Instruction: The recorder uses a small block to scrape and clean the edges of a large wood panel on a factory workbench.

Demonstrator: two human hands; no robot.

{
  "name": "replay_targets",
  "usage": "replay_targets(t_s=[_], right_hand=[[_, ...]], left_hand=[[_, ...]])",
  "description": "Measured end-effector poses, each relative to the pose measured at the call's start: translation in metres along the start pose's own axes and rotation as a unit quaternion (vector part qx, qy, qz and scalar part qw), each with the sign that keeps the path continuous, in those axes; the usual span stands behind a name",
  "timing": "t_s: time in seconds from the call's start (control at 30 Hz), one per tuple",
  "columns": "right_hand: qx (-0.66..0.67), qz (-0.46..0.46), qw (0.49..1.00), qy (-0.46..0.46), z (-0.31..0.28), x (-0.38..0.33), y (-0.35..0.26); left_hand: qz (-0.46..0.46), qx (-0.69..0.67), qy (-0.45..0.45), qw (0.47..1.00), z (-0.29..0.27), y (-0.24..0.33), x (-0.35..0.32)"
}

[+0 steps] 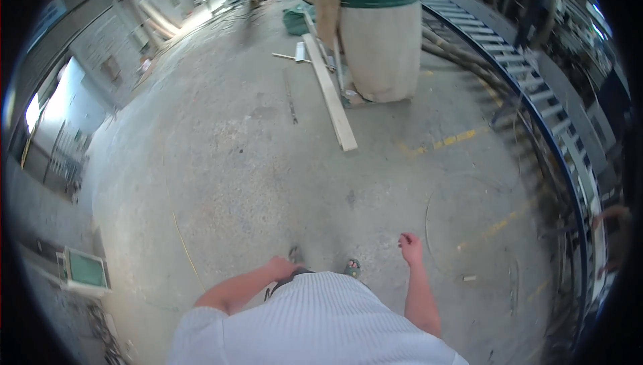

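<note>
My left hand (284, 268) is at the front of my waist, against the dark waistband; its fingers cannot be made out. Out to my right, my right hand (410, 247) hangs over the floor with its fingers curled in, and nothing shows in it. Neither hand touches any of the things around. Ahead on the concrete floor lies a long pale wooden plank (329, 94), its near end toward me. Beside it stands a tall drum-shaped sack (382, 50), off-white below a green top band.
A blue-framed roller conveyor (529, 90) curves along the right side. A green bag (295, 21) lies beyond the plank. Yellow lines (455, 139) mark the floor. At left stand a white box with a green panel (87, 270) and a pale wall panel (80, 104).
</note>
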State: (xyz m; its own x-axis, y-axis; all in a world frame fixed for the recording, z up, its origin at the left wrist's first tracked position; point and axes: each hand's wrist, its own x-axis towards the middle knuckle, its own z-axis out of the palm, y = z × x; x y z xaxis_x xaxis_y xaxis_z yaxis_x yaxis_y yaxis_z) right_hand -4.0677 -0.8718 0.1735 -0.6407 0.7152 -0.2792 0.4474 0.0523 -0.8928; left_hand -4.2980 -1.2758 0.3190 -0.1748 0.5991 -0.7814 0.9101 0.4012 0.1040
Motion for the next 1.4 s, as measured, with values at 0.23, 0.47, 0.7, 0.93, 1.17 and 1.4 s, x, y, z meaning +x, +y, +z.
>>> replay_targets(t_s=[0.23,0.47,0.7,0.93,1.17,1.4], right_hand=[[-0.075,0.275,0.947,0.149,-0.07,-0.138,0.199],[-0.237,0.438,0.844,0.197,-0.054,-0.321,0.181],[0.024,0.489,0.813,0.316,0.025,-0.306,0.053],[0.119,0.454,0.739,0.483,0.052,-0.309,0.039],[0.24,0.509,0.634,0.531,0.111,-0.387,0.137],[0.414,0.512,0.455,0.6,0.024,-0.505,0.169]], left_hand=[[0.14,-0.145,0.133,0.97,-0.127,0.02,0.123],[0.109,-0.141,0.1,0.979,-0.133,-0.006,0.235],[0.054,0.061,0.037,0.996,-0.197,-0.061,0.367],[0.217,0.145,0.101,0.96,-0.293,0.094,0.462],[0.312,0.168,0.155,0.922,-0.278,0.392,0.445],[0.476,0.195,0.058,0.856,-0.164,0.655,0.355]])
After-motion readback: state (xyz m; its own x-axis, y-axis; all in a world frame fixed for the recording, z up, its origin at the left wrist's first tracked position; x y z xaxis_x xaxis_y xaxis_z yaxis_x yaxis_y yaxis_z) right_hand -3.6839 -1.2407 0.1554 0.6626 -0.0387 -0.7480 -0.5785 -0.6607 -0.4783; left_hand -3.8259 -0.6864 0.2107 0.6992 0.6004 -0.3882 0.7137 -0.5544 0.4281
